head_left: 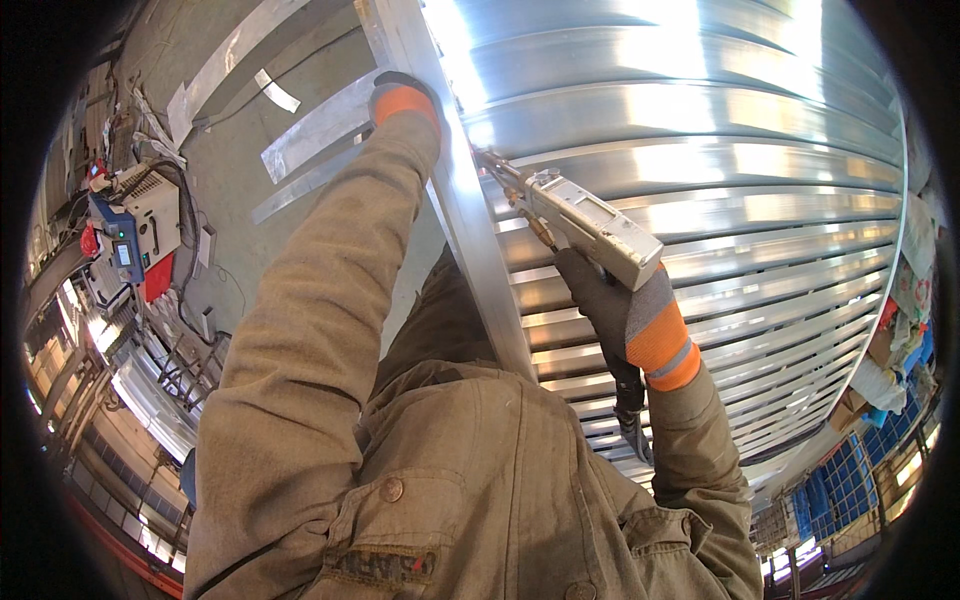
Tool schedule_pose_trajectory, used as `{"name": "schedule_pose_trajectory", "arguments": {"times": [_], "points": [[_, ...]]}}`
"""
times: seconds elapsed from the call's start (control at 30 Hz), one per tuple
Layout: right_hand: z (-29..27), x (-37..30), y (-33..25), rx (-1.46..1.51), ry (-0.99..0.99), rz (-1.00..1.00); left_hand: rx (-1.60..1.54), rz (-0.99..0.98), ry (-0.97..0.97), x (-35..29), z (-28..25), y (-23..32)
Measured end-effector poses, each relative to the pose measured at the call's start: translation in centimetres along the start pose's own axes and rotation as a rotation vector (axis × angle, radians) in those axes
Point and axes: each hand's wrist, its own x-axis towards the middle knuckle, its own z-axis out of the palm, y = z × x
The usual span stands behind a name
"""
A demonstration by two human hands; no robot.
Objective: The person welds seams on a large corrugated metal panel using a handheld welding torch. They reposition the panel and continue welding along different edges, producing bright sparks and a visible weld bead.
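Observation:
My right hand, in a dark glove with an orange cuff, is wrapped round the handle of a welding gun with a boxy white body. The gun's brass-coloured nozzle points up and left, its tip close to the silvery metal rail. A dark cable hangs below the grip. On the far part of that rail lies my left hand, gloved in grey and orange, with its fingers mostly hidden. Right of the rail stretches a shiny panel of parallel metal slats.
At the left stands a machine with a blue front, a small screen and cables. Metal strips lie on the grey floor. Blue mesh crates and mixed bags are beyond the panel's right edge.

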Motion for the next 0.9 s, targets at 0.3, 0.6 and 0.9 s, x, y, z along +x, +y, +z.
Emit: {"name": "schedule_pose_trajectory", "arguments": {"times": [0.3, 0.6, 0.9], "points": [[0.0, -0.2, -0.6, -0.143, 0.055, -0.117, -0.358, -0.055, -0.037, 2.1, 1.2, -0.1], [-0.1, 0.3, -1.6, -0.244, 0.033, -0.114, -0.372, -0.02, -0.057, 0.7, 0.0, -0.3], [-0.1, 0.5, -1.9, -0.302, -0.036, -0.045, -0.329, -0.028, -0.064, 0.7, -0.2, -0.1]]}}
